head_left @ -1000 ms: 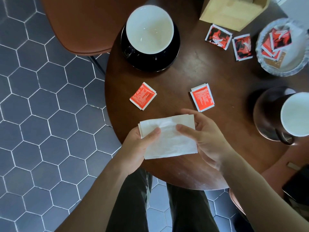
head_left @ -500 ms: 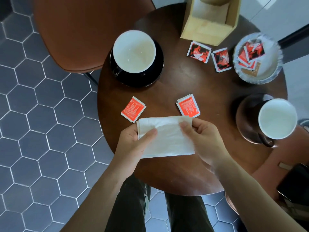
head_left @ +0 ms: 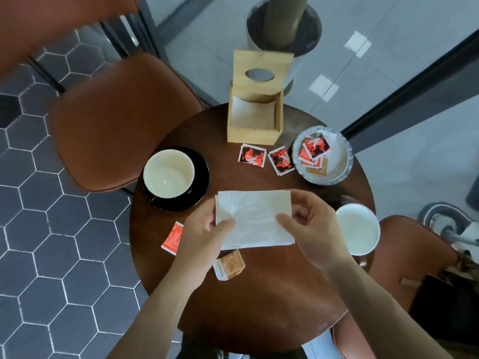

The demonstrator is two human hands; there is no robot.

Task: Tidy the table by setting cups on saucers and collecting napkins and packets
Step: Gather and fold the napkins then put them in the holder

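**Napkin stack held square for the holder**

Head view: napkins (head_left: 255,218), a small white stack, are held above the round table (head_left: 272,307), pinched at the left edge by the left hand (head_left: 204,230) and at the right edge by the right hand (head_left: 309,230), thumbs on top and fingers beneath. The wooden holder (head_left: 255,120) is seen at the far edge, with a napkin already lying in its open tray. A cup (head_left: 168,173) is set on a black saucer (head_left: 201,177); a second cup (head_left: 359,229) sits at the right, its saucer mostly hidden. Loose packets are scattered: one red (head_left: 173,238) by the left wrist, one tan (head_left: 229,265) under the stack, two (head_left: 252,155) just beside a glass dish (head_left: 344,161) that holds several more.

For the step judged to be in hand, the edges should be evened while both pinches are kept light, so the sheets are not creased. The stack should then be carried level over the packets and lowered flat into the tray, corners aligned with its walls.
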